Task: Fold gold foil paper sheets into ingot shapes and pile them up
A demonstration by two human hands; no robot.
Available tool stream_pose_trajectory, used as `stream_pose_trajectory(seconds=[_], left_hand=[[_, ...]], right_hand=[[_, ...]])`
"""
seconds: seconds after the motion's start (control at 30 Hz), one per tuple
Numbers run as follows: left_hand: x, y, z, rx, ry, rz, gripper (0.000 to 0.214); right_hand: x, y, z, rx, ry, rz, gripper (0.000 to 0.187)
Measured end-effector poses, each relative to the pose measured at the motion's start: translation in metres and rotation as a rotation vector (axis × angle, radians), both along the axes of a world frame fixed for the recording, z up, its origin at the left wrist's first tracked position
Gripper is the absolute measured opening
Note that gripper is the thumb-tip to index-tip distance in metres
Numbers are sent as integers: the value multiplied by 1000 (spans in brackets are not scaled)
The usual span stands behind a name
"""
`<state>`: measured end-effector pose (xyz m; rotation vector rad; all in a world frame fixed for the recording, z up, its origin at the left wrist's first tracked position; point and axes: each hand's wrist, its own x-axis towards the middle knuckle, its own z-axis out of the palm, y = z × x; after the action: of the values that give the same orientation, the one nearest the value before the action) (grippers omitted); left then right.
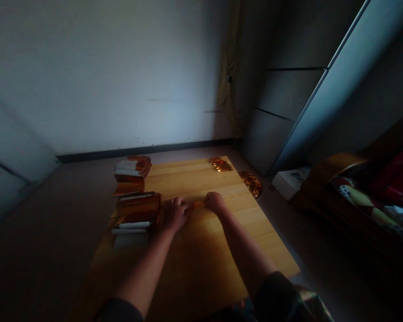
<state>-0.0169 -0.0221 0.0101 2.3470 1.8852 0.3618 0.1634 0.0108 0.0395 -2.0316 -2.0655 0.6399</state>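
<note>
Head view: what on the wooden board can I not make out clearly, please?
All in the head view:
Orange strip between left hand and right hand: fingers hide its ends.
Stacked packets: too dim to count.
Gold foil scraps: too small to identify.
Board's near edge: cut off by the frame.

Bare hands (176, 213) and forearms (245, 250); dark sleeves (275, 299) near elbows; checked cloth (310, 306) beside right sleeve.

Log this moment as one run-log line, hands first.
left hand: on wooden board, at small gold strip | right hand: at same strip | beside left hand: gold-edged paper stacks | far board edge: crumpled gold foil
</note>
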Motion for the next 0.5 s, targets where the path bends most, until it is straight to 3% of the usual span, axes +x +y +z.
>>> stream_pose_trajectory(seconds=[0.17, 0.27, 0.5], left_hand=[[0, 0, -1, 2, -4, 4, 25], [0, -1, 0, 8, 7, -2, 26], [0, -2, 0, 10, -19, 12, 24]], right_hand=[[1, 5, 7, 64, 4, -79, 23], [-10, 10, 10, 130, 147, 7, 27], [-30, 17, -3, -68, 239, 111, 21]])
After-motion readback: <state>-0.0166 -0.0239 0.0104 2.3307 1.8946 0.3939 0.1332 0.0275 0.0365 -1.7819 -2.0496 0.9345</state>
